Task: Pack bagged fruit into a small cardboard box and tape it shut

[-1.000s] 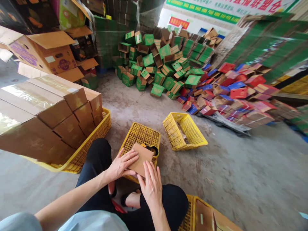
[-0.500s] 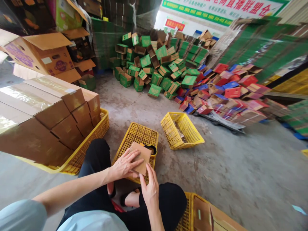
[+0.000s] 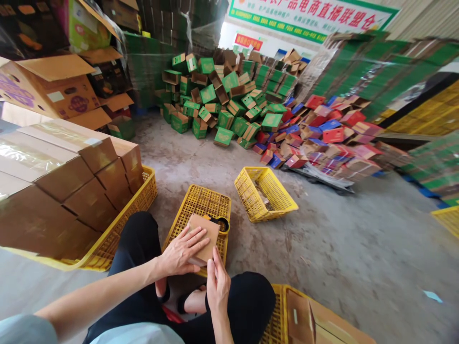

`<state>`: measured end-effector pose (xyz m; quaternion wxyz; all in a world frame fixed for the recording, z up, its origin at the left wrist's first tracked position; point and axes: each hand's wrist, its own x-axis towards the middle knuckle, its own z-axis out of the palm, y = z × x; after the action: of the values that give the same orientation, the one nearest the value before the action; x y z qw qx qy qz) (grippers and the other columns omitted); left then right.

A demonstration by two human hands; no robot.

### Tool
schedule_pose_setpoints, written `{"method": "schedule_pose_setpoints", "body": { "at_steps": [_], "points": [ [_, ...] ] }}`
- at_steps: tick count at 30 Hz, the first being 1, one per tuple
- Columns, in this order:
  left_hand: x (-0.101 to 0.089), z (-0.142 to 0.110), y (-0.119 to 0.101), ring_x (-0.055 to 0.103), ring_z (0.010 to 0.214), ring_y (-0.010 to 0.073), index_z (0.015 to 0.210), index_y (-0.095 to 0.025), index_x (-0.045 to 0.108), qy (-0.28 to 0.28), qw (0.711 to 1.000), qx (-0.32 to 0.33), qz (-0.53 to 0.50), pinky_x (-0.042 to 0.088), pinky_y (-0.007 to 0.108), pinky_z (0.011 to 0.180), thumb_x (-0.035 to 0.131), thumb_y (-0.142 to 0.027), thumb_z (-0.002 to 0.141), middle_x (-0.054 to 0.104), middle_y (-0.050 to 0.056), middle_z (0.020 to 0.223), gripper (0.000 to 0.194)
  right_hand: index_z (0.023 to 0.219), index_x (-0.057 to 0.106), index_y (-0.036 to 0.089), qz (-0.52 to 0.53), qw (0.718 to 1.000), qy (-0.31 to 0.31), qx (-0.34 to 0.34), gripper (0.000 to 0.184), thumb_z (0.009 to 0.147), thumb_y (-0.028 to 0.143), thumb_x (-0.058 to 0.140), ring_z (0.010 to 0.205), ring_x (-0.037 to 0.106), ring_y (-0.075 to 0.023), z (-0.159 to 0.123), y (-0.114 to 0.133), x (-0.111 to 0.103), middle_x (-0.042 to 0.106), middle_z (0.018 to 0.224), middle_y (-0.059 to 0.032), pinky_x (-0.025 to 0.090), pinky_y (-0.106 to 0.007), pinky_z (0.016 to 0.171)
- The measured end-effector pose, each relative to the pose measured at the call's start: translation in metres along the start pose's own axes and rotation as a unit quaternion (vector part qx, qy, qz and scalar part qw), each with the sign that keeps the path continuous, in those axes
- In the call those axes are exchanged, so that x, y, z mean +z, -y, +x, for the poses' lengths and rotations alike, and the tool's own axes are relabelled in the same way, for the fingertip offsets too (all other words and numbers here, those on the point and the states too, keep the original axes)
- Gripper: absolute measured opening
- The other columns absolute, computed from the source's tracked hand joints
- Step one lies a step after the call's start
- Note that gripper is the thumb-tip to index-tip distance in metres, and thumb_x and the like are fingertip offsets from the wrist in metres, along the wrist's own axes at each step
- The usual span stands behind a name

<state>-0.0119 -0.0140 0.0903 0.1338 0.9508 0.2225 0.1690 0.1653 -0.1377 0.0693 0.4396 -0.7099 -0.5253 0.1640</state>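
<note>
A small brown cardboard box [image 3: 211, 235] sits on an upturned yellow plastic crate [image 3: 208, 196] between my knees. My left hand [image 3: 184, 251] lies flat across the top of the box, its fingers stretched out and its thumb toward the near side. At the near right corner, my right hand [image 3: 218, 282] has its forefinger and thumb on the box edge, the other fingers curled together. Just beyond the box, partly covered by it, lies a black and orange tape dispenser [image 3: 224, 223].
Left of me, a yellow crate [image 3: 147, 191] holds stacked taped cartons [image 3: 79, 177]. Another yellow crate [image 3: 283, 193] stands ahead, and one with cartons [image 3: 301, 315] is by my right knee. Heaps of green boxes [image 3: 224, 136] and red and blue boxes [image 3: 333, 135] lie farther off.
The view has turned slightly right, so the surroundings shift left. Both hands stay at the box; my right forefinger and thumb have shifted slightly along its corner.
</note>
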Motion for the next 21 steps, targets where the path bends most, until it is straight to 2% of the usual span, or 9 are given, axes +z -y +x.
{"method": "schedule_pose_setpoints", "body": {
  "at_steps": [3, 7, 9, 13, 19, 21],
  "points": [
    [0.001, 0.0, 0.004, 0.028, 0.156, 0.0348, 0.166, -0.027, 0.022, -0.003, 1.0, 0.008, -0.009, 0.013, 0.057, 0.128, 0.064, -0.064, 0.091, 0.027, 0.01, 0.17, 0.093, 0.145, 0.061, 0.018, 0.031, 0.998, 0.012, 0.047, 0.061, 0.106, 0.057, 0.034, 0.139, 0.056, -0.0263, 0.02, 0.002, 0.001, 0.06, 0.147, -0.0108, 0.045, -0.041, 0.118],
    [0.001, 0.0, 0.005, 0.026, 0.156, 0.0341, 0.165, -0.026, 0.024, -0.003, 1.0, 0.0, 0.011, 0.015, 0.056, 0.128, 0.067, -0.063, 0.09, 0.026, 0.01, 0.17, 0.094, 0.147, 0.059, 0.021, 0.081, 0.992, 0.046, 0.088, 0.068, 0.103, 0.065, 0.032, 0.143, 0.051, -0.0258, 0.053, 0.003, -0.002, 0.057, 0.15, -0.0087, 0.038, -0.042, 0.122],
    [0.001, 0.0, 0.002, 0.027, 0.156, 0.0339, 0.165, -0.026, 0.025, -0.006, 0.999, -0.014, 0.033, 0.017, 0.055, 0.128, 0.07, -0.06, 0.089, 0.026, 0.01, 0.17, 0.095, 0.146, 0.059, 0.022, 0.133, 0.983, 0.061, 0.112, 0.069, 0.103, 0.067, 0.031, 0.143, 0.052, -0.0255, 0.059, 0.001, -0.003, 0.057, 0.15, -0.0079, 0.04, -0.042, 0.121],
    [0.003, 0.004, -0.008, 0.029, 0.156, 0.0329, 0.164, -0.026, 0.029, -0.019, 0.996, -0.038, 0.073, 0.02, 0.054, 0.128, 0.071, -0.057, 0.09, 0.027, 0.01, 0.17, 0.09, 0.145, 0.06, 0.021, 0.208, 0.967, 0.071, 0.13, 0.071, 0.102, 0.069, 0.03, 0.139, 0.056, -0.0262, 0.044, -0.003, -0.008, 0.061, 0.146, -0.0088, 0.047, -0.043, 0.116],
    [0.009, 0.009, -0.018, 0.031, 0.154, 0.0341, 0.163, -0.031, 0.03, -0.04, 0.992, -0.06, 0.102, 0.027, 0.054, 0.125, 0.074, -0.062, 0.086, 0.029, 0.01, 0.169, 0.093, 0.147, 0.058, 0.022, 0.14, 0.982, 0.077, 0.105, 0.062, 0.106, 0.06, 0.03, 0.145, 0.049, -0.0253, 0.004, 0.009, -0.016, 0.056, 0.152, -0.0085, 0.037, -0.045, 0.123],
    [0.012, 0.009, -0.018, 0.03, 0.155, 0.0354, 0.163, -0.032, 0.031, -0.046, 0.991, -0.063, 0.109, 0.028, 0.055, 0.124, 0.076, -0.061, 0.084, 0.028, 0.01, 0.17, 0.095, 0.147, 0.058, 0.02, 0.119, 0.986, 0.078, 0.09, 0.061, 0.107, 0.057, 0.03, 0.145, 0.049, -0.0248, -0.005, 0.011, -0.018, 0.056, 0.151, -0.0098, 0.037, -0.043, 0.123]
  ]
}}
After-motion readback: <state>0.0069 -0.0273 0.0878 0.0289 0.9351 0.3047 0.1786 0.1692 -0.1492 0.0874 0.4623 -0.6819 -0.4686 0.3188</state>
